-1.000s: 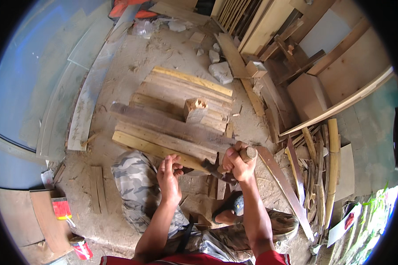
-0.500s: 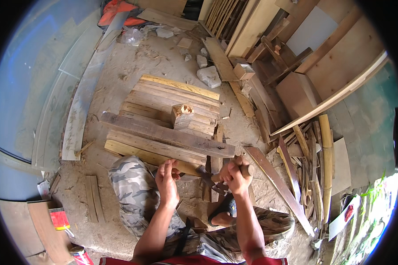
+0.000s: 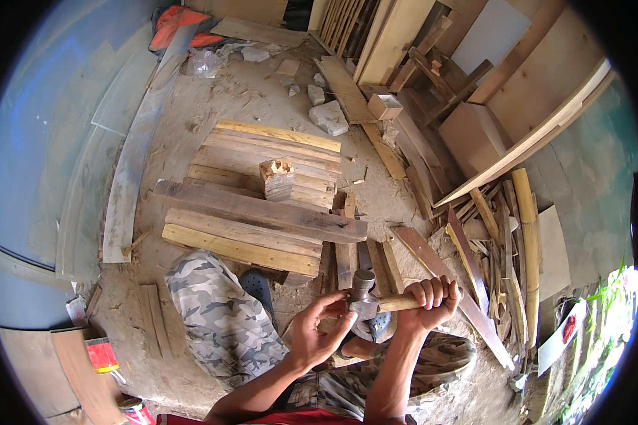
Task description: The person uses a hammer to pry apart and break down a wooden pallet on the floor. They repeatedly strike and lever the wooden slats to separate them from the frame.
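Observation:
My right hand (image 3: pixel 434 301) is closed round the wooden handle of a hammer (image 3: pixel 364 306), whose metal head points left. Beside that head, my left hand (image 3: pixel 322 331) has its thumb and fingers apart, with the tips at or against the metal. Whether they pinch anything small there I cannot tell. Beyond my hands lies a low slatted wooden platform (image 3: pixel 252 246). A long dark beam (image 3: pixel 262 211) rests across it, and a short wood block (image 3: pixel 278 181) with a broken, splintered top stands behind the beam.
Loose boards (image 3: pixel 432 251) and a heap of scrap wood with a bamboo pole (image 3: pixel 524 241) lie to the right. Stone chunks (image 3: pixel 329 118) sit on the dirt floor farther off. A long grey plank (image 3: pixel 124 202) runs along the left, near a red can (image 3: pixel 103 354).
The hammer has moved right and nearer to me, its head now turned up. My left hand has shifted right, to the hammer head. The view has tilted slightly.

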